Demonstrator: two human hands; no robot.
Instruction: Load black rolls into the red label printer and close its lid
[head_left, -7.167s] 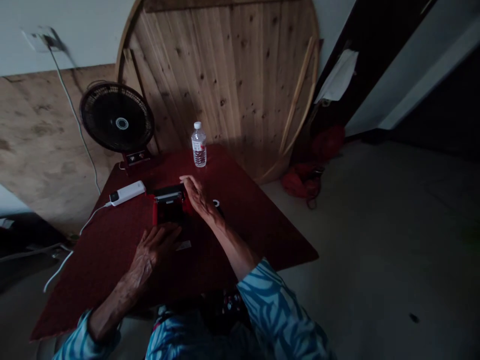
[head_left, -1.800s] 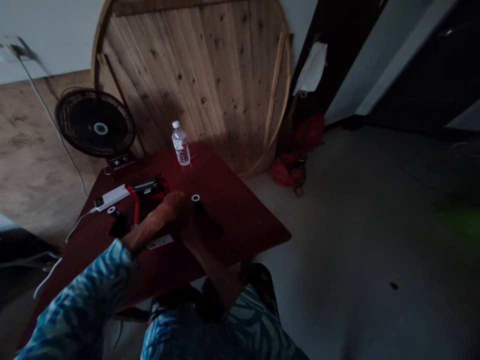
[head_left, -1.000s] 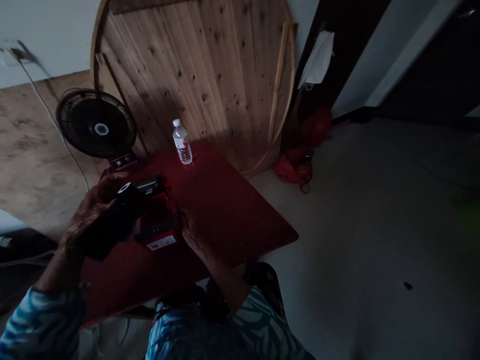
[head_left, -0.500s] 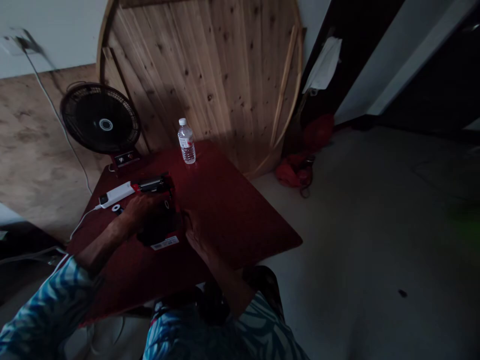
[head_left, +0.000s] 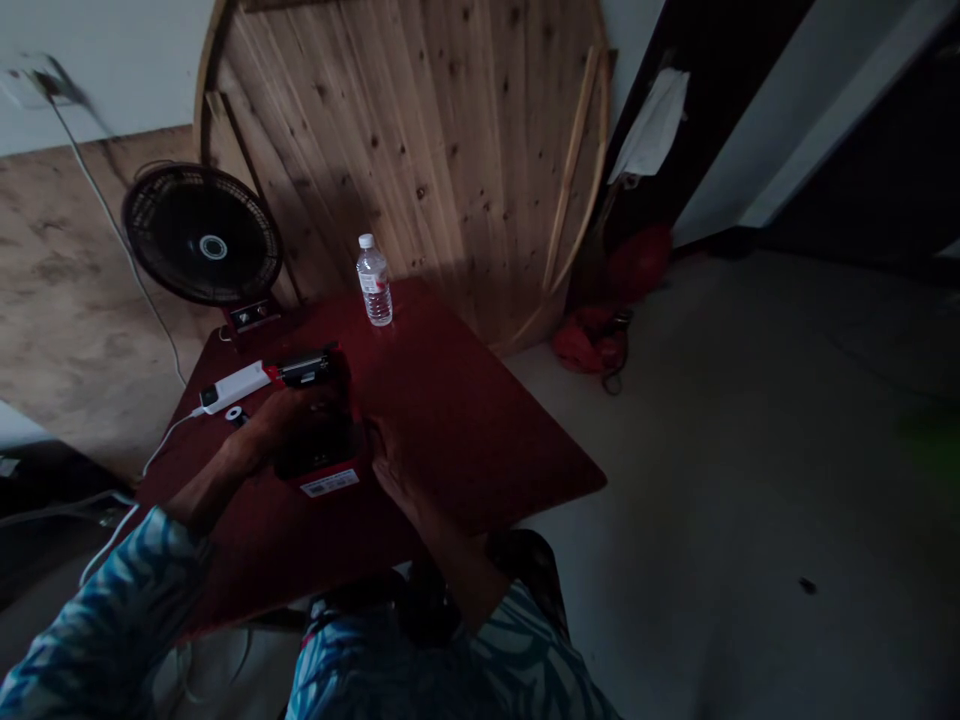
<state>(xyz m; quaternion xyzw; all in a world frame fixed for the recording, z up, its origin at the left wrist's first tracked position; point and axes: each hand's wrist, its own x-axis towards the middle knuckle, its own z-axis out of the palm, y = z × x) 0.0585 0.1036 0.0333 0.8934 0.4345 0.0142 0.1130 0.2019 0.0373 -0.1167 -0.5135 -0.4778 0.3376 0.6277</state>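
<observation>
An open red case (head_left: pixel 324 482) with a white label lies on the dark red table (head_left: pixel 465 420). My left hand (head_left: pixel 289 418) reaches into the case, resting on dark contents I cannot make out in the dim light. My right hand (head_left: pixel 390 462) presses against the case's right edge with its fingers curled on it. A small black piece with a white ring (head_left: pixel 234 414) lies on the table left of my left hand.
A white power strip (head_left: pixel 234 387) with a cord lies at the table's far left. A black fan (head_left: pixel 204 240) and a clear water bottle (head_left: pixel 374 282) stand at the back. A round wooden tabletop (head_left: pixel 420 130) leans on the wall. Red bags (head_left: pixel 596 340) lie on the floor.
My left hand, which held up a black cylinder with a white ring a second ago, has come down into the red case. My right hand has stayed at the case's edge.
</observation>
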